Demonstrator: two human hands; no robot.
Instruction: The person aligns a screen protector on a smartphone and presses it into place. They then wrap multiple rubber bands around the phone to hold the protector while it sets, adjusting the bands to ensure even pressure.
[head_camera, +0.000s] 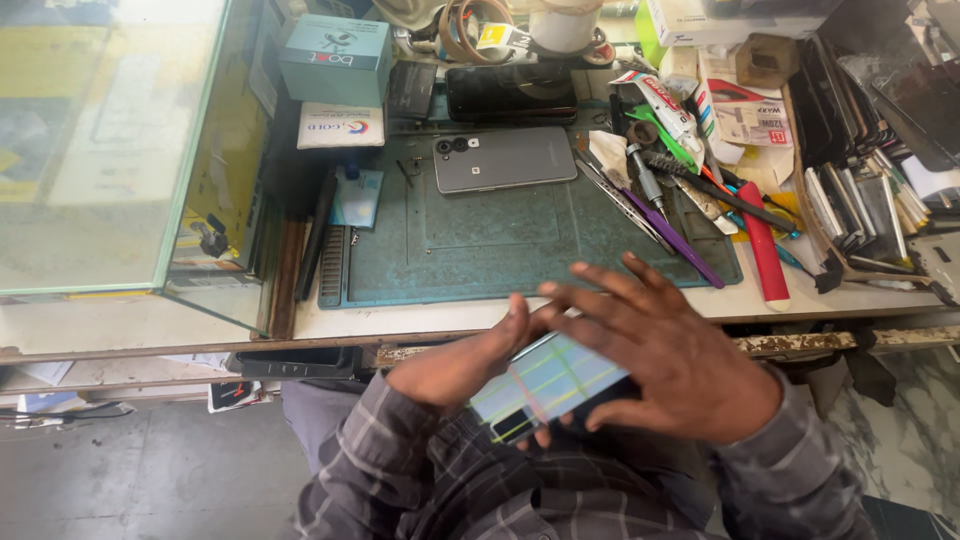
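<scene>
A glass display case (110, 150) fills the picture from nine to eleven o'clock, standing on the pale counter (420, 318) that crosses the middle. On the counter, at about twelve o'clock from the hands, lies a dark green work mat (480, 250), and on its far part a grey phone (505, 158) rests back-up, well apart from both hands. At two o'clock a clutter of tools lies by the mat, among them a red tool (765, 245) and a purple-handled one (680, 240). Below the counter's edge, near six o'clock, the left hand (455, 365) cups a phone with a striped screen (545, 385) from beneath, its grip closed around the edge. The right hand (680, 365) lies over the screen's right side, fingers (600, 300) spread wide.
</scene>
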